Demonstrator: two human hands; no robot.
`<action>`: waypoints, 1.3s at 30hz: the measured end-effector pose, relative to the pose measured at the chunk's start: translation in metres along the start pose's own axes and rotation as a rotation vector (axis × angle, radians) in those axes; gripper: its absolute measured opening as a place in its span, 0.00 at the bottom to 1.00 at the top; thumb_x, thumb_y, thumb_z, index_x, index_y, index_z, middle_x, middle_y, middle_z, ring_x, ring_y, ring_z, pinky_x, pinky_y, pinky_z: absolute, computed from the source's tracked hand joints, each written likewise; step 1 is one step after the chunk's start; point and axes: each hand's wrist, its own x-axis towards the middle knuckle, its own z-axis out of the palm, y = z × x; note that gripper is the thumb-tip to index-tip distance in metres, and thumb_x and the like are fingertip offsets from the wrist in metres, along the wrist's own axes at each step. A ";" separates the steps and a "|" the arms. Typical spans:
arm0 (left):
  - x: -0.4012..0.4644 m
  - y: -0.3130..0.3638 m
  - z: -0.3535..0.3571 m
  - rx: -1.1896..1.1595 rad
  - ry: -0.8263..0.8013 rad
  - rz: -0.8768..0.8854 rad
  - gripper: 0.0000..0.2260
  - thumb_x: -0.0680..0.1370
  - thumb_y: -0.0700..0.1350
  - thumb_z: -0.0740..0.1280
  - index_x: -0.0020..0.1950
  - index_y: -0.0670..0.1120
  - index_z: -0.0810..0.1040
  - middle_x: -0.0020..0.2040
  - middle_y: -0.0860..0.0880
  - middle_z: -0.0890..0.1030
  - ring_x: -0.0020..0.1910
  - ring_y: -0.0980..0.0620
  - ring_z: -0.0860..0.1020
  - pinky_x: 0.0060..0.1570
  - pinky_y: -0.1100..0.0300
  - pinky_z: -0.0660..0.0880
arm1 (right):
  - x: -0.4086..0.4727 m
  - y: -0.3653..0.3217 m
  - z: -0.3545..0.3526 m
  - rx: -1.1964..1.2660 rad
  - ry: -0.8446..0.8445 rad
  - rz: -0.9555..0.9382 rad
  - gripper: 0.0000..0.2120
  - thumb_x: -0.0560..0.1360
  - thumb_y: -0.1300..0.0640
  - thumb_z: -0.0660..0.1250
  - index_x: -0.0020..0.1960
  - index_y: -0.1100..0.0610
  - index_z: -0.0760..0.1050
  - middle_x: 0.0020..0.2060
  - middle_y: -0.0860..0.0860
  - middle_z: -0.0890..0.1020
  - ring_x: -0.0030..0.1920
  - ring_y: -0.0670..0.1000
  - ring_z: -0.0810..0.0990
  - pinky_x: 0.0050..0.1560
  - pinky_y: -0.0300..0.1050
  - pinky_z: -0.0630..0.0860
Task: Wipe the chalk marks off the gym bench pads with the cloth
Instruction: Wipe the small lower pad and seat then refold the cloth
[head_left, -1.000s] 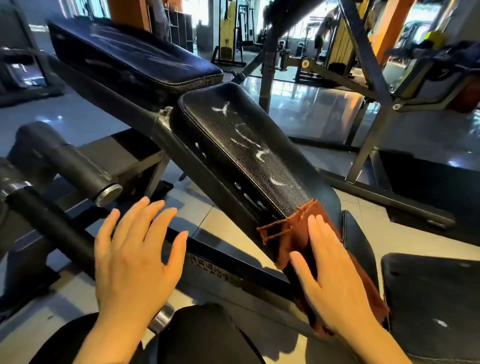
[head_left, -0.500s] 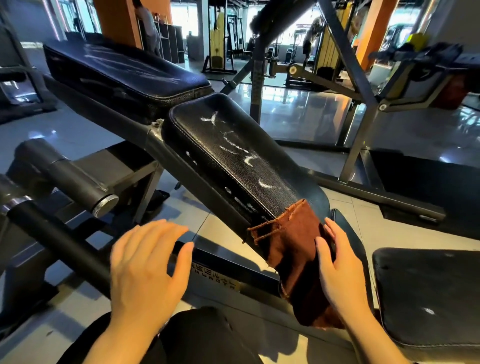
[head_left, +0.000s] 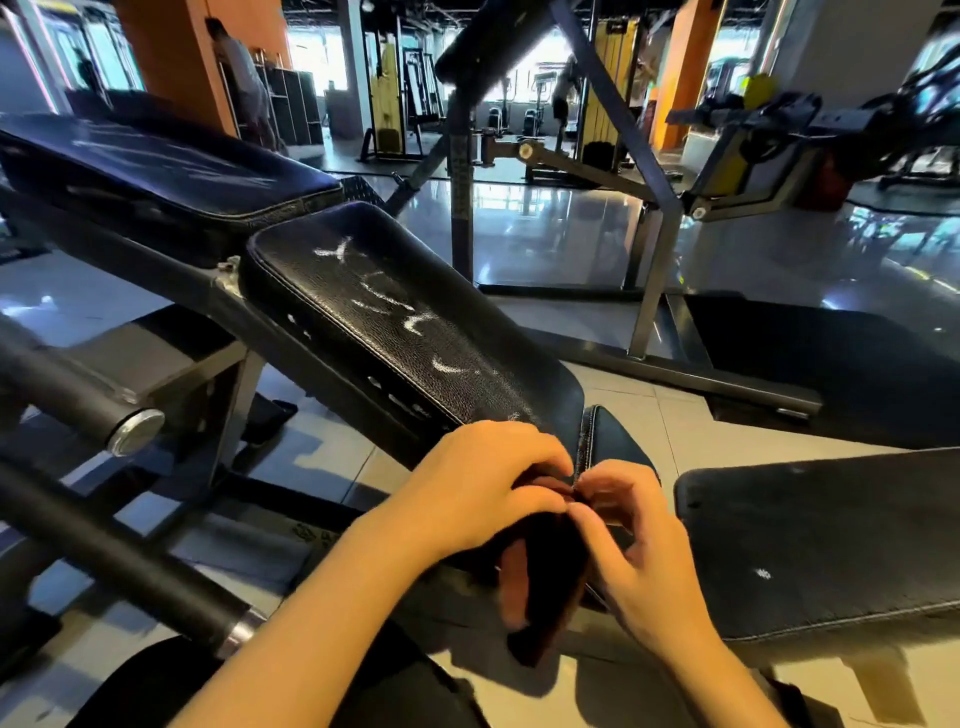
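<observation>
Both hands (head_left: 483, 488) (head_left: 631, 540) pinch the brown cloth (head_left: 550, 582) below the chalk-marked pad (head_left: 415, 332).

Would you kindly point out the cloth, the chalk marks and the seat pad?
cloth (head_left: 550, 582): head view, dark hanging fold between both hands.
chalk marks (head_left: 415, 322): head view, white stroke mid-pad.
seat pad (head_left: 467, 306): head view, bare black surface right of the marks.

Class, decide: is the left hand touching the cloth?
Touching. The head view shows the left hand gripping the top of the brown cloth.
</observation>
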 end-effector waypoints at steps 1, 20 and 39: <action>-0.002 0.001 -0.001 -0.018 0.026 -0.011 0.13 0.74 0.58 0.65 0.54 0.55 0.81 0.49 0.55 0.81 0.52 0.54 0.77 0.54 0.50 0.73 | -0.002 0.002 -0.005 0.019 -0.037 0.049 0.15 0.75 0.52 0.70 0.56 0.38 0.69 0.48 0.38 0.78 0.48 0.45 0.80 0.48 0.35 0.77; -0.095 -0.026 -0.020 -0.402 0.605 -0.585 0.11 0.70 0.42 0.77 0.39 0.60 0.82 0.36 0.59 0.82 0.39 0.59 0.81 0.41 0.64 0.76 | 0.109 -0.018 0.028 -0.291 -0.020 -0.057 0.18 0.75 0.59 0.70 0.64 0.53 0.73 0.55 0.43 0.73 0.57 0.38 0.68 0.57 0.19 0.57; -0.114 -0.085 -0.053 -0.033 0.814 -0.727 0.16 0.72 0.42 0.73 0.42 0.64 0.75 0.37 0.58 0.80 0.36 0.61 0.78 0.33 0.64 0.70 | 0.217 -0.062 0.159 -0.348 -0.423 -0.212 0.28 0.82 0.41 0.50 0.79 0.43 0.46 0.79 0.52 0.47 0.79 0.50 0.43 0.77 0.53 0.40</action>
